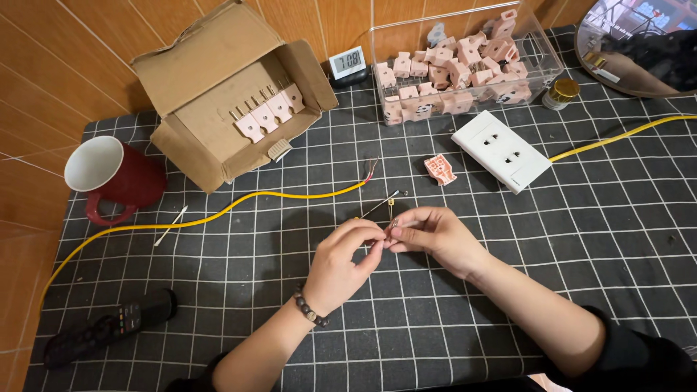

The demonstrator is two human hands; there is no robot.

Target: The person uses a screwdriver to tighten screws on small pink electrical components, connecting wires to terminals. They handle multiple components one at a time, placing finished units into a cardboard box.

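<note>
My left hand and my right hand meet over the dark grid mat, fingertips pinched together on a thin bare wire end. A short dark wire piece lies just above the fingers. A yellow cable runs from the left edge to stripped ends near the middle. A small pink plug part lies beside a white double wall socket, whose own yellow cable leads off to the right.
An open cardboard box holds several pink plug parts. A clear bin of pink parts stands at the back. A red mug, a black remote, a cotton swab, a small digital clock, a gold-capped jar and a mirror surround the mat.
</note>
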